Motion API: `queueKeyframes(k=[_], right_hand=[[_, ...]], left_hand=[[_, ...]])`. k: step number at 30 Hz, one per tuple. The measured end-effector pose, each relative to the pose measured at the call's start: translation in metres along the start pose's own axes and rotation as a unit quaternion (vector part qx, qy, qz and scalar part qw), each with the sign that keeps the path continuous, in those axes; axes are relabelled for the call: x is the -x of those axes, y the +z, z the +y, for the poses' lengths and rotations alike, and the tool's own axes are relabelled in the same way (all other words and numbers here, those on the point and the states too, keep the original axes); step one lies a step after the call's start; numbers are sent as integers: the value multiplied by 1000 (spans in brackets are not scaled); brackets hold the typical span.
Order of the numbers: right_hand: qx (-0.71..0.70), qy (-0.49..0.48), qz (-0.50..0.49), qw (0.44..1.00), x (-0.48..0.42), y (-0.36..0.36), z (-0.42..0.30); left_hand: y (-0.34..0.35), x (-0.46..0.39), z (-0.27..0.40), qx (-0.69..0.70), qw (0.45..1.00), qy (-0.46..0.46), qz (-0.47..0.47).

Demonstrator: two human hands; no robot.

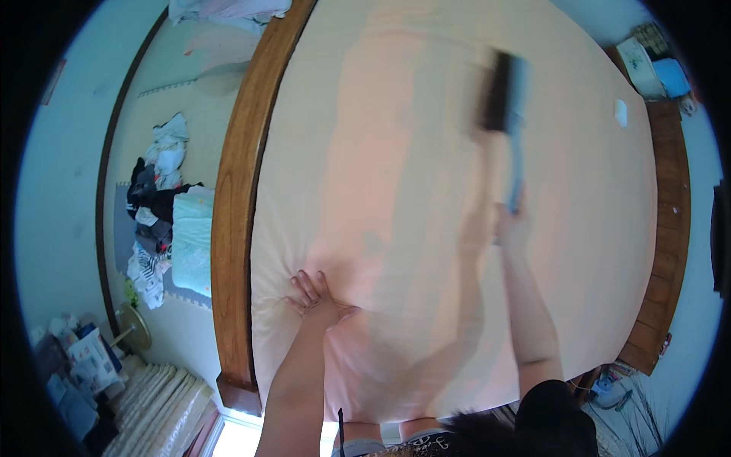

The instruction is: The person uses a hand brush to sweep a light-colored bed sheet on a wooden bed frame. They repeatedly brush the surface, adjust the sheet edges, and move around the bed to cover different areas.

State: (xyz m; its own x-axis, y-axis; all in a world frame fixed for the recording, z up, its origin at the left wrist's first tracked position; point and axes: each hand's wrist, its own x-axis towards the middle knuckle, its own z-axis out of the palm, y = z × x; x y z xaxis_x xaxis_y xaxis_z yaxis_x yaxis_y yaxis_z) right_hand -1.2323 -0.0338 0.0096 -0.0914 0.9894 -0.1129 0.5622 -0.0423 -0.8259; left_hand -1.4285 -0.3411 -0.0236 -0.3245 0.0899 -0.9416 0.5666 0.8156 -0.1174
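Observation:
My right hand is closed around the blue handle of a bed brush with dark bristles. The brush is blurred and held over the right half of the bed, its head pointing away from me; whether the bristles touch the sheet I cannot tell. Fingers spread, my left hand presses on the peach and pale green fitted sheet near the left edge of the mattress, where the cloth creases around it.
A wooden bed rail runs along the left side, with piled clothes and a folded mint blanket on the floor beyond. A small white object lies at the sheet's right. A wooden headboard borders the right side.

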Motion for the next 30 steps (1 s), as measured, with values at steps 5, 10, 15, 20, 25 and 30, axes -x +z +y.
queueKeyframes(k=[5,10,15,20,25,30], right_hand=[[97,272,236,928,-124,-208,128],[-286,205,148,924,-207,-136,93],[-82,81,-142,983,-171,147,-32],[-66,-42,-423,903,-24,190,-168],[-239,19,-263,935,15,118,-92],[-60,63,119,989,-12,9,-10]], left_hand=[[2,-5,5,0,1000,23,4],[6,-12,4,-8,1000,-6,-5],[4,-12,12,-54,996,-69,-14],[10,-17,10,-54,998,-38,-3],[25,-26,3,-38,999,-10,26],[37,-32,-7,-41,993,13,112]])
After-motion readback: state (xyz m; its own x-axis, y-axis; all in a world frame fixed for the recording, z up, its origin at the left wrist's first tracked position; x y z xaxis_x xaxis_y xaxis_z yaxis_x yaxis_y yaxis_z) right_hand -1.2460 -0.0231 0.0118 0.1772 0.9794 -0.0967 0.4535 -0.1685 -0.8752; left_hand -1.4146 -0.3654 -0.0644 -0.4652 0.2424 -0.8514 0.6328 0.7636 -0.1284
